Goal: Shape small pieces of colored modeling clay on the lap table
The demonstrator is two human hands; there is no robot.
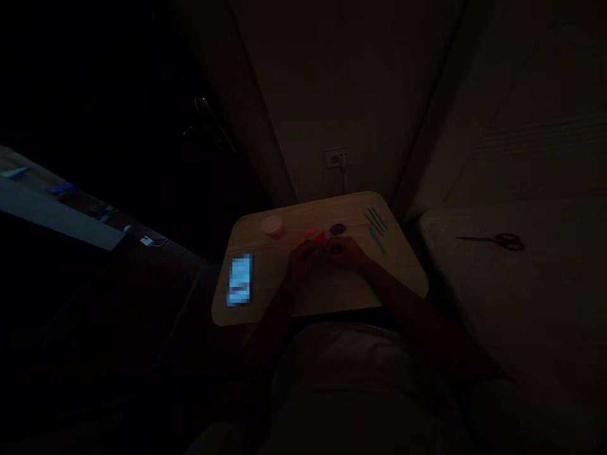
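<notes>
In dim light my left hand (304,254) and my right hand (342,251) meet over the middle of the small table, fingers curled inward. A small greenish piece (322,251) shows between the fingertips, too dark to name. Just beyond the hands lie a red lump (319,238), a pink lump (310,232) and a purple lump (337,229). An orange-yellow piece (298,242) touches or sits right behind the left hand; I cannot tell which.
The wooden-topped table (265,309) has rounded corners. On it are a lidded tub (272,227), a lit phone (239,280), several thin teal sticks (376,220) and a flat teal tool (377,239). Scissors (497,240) lie on a pale surface to the right. A plugged socket (337,157) is behind.
</notes>
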